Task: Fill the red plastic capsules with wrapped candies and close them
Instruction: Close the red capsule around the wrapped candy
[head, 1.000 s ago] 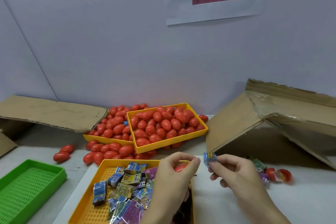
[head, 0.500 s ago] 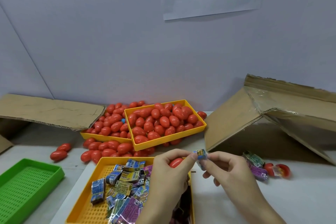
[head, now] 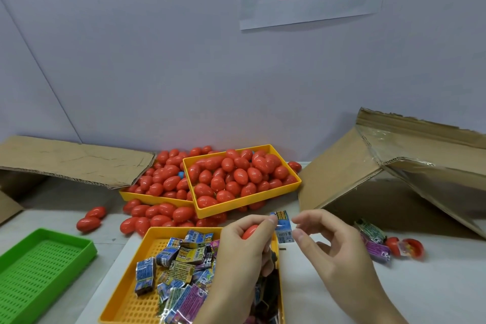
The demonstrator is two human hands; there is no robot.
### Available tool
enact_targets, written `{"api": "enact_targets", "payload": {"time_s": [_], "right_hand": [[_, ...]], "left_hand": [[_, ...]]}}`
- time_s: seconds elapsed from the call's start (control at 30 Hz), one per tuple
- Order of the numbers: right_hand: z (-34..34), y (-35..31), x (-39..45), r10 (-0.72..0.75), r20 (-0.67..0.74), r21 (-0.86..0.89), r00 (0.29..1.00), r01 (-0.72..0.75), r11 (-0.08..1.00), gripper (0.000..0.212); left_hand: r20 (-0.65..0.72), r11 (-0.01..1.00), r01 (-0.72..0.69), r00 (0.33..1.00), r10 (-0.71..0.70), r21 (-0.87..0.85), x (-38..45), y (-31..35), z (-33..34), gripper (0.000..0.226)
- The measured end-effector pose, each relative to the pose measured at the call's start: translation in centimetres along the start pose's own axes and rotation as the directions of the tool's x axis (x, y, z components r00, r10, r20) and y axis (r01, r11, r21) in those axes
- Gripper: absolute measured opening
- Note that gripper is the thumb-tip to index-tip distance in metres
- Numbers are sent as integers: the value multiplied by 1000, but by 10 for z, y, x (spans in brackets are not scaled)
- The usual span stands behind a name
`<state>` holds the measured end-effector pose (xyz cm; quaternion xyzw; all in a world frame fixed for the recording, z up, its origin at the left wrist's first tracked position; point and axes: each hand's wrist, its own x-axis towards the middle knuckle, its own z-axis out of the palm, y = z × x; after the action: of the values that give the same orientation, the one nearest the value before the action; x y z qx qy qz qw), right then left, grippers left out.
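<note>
My left hand point(head: 236, 258) is closed around a red capsule point(head: 249, 231) above the near yellow tray point(head: 136, 305), which holds several wrapped candies point(head: 184, 258). My right hand point(head: 336, 252) pinches the right edge of a blue wrapped candy point(head: 282, 227) between thumb and forefinger. The candy's left edge touches my left fingertips, right beside the capsule. Whether the capsule is open is hidden by my fingers.
Two yellow trays point(head: 236, 204) point(head: 147, 197) heaped with red capsules stand at the back, with loose capsules point(head: 89, 221) in front. A green tray point(head: 39, 265) lies at left. Cardboard boxes flank the table point(head: 342, 173) point(head: 65, 160). Loose candies point(head: 376, 247) and an open capsule point(head: 410, 247) lie at right.
My right hand has carried the blue candy leftward until it meets my left fingertips and the red capsule. The left hand has turned slightly, showing more of the capsule.
</note>
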<state>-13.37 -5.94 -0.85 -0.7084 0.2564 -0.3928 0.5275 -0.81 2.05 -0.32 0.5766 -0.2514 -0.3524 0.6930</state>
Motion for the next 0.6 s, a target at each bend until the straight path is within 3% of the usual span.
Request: {"api": "enact_targets", "payload": {"time_s": [0.37, 0.5, 0.6], "right_hand": [[0, 1, 2, 50, 56, -17, 997, -49, 999, 28], [-1, -3, 3, 109, 109, 80, 988, -118, 990, 37], [-2, -8, 3, 120, 97, 190, 988, -136, 972, 25]], "left_hand": [[108, 999, -13, 994, 9, 32, -3, 5, 2, 28], [161, 998, -1, 987, -10, 67, -4, 7, 2, 19], [171, 993, -15, 985, -6, 121, -4, 6, 1, 18]]}}
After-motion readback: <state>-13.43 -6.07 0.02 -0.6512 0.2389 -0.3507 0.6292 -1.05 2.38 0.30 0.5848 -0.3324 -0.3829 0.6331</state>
